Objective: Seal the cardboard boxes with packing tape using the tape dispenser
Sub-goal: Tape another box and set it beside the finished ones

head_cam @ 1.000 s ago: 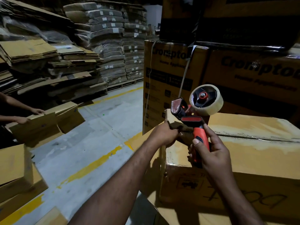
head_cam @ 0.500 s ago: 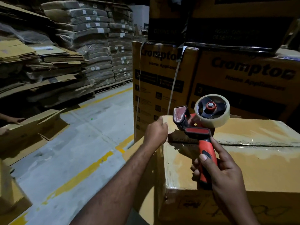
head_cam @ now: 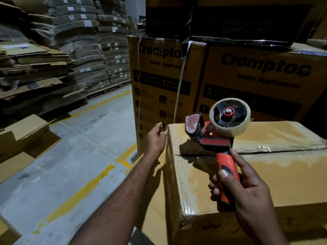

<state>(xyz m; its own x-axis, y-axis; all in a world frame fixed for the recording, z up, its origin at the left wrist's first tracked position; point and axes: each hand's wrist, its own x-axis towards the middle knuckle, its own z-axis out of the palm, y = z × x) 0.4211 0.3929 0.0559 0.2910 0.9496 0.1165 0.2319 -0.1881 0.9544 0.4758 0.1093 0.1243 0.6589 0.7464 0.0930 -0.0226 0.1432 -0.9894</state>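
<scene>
R hand (head_cam: 247, 188) wraps fingers & thumb round handle of red-and-black tape dispenser (head_cam: 215, 143) w/ clear roll, held just over top seam of brown cardboard box (head_cam: 283, 174). L hand (head_cam: 154, 140), fingers loosely bent, touches box's far-left corner.

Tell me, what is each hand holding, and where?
The right hand grips the tape dispenser by its red handle. The left hand holds nothing, just touching the cardboard box.

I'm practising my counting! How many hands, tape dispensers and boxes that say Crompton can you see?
Hands: 2, the left hand and the right hand
Tape dispenser: 1
Boxes that say Crompton: 2, the left Crompton box and the right Crompton box
Total: 5
</scene>
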